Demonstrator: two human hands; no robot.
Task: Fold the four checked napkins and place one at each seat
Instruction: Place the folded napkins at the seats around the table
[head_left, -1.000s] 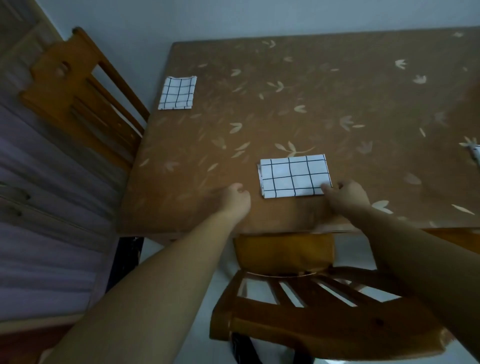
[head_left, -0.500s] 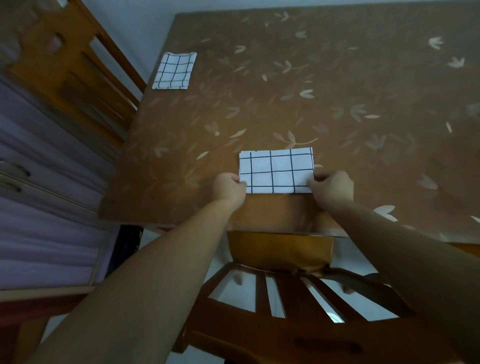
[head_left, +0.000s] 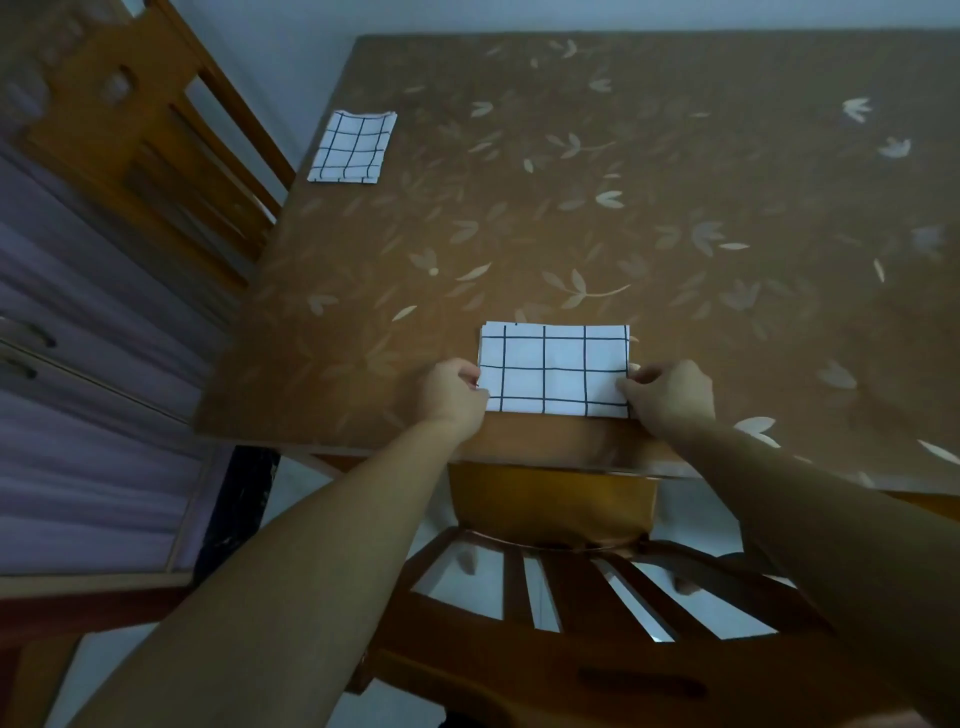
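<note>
Head cam: folded napkin (head_left: 554, 370) lies flat near the table (head_left: 675, 218) front edge, directly above the chair (head_left: 550, 613) tucked under it. Left hand (head_left: 453, 391) pinches the napkin's left edge, right hand (head_left: 670, 395) pinches its right edge; both sets of fingers closed on the cloth. 2nd napkin (head_left: 351, 147) sits folded at the far-left table edge, just beside chair 2 (head_left: 140, 130), well apart from the hands.
</note>
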